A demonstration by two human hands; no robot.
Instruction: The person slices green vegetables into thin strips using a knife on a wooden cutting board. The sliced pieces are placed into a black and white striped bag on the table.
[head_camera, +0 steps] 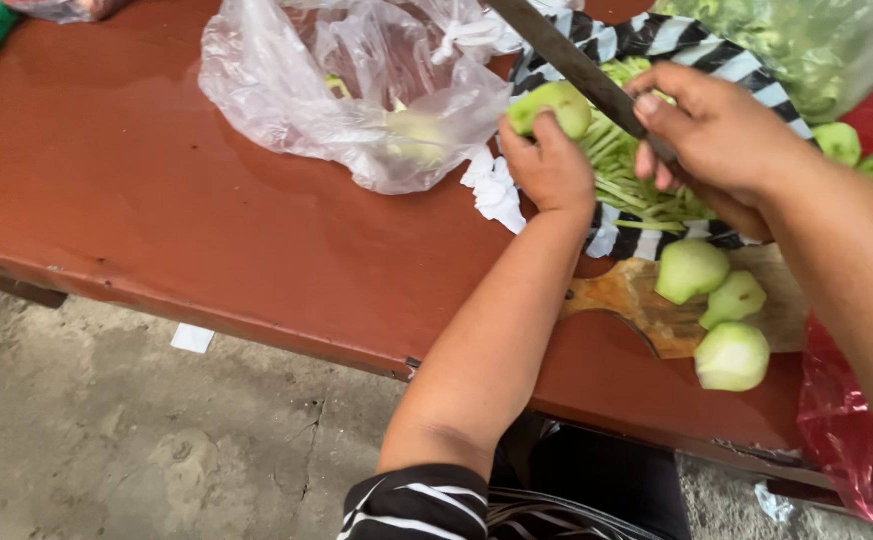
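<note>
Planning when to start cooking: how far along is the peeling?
Done: three peeled pieces lie on the wooden board. In hand: left hand holds a green fruit, right hand the knife. Left: possibly more in the clear bag.

Three peeled pale-green gourd pieces [692, 270] on one wooden chopping board [647, 310]; one long dark knife [572, 62]; two clear plastic bags [357, 80].
</note>
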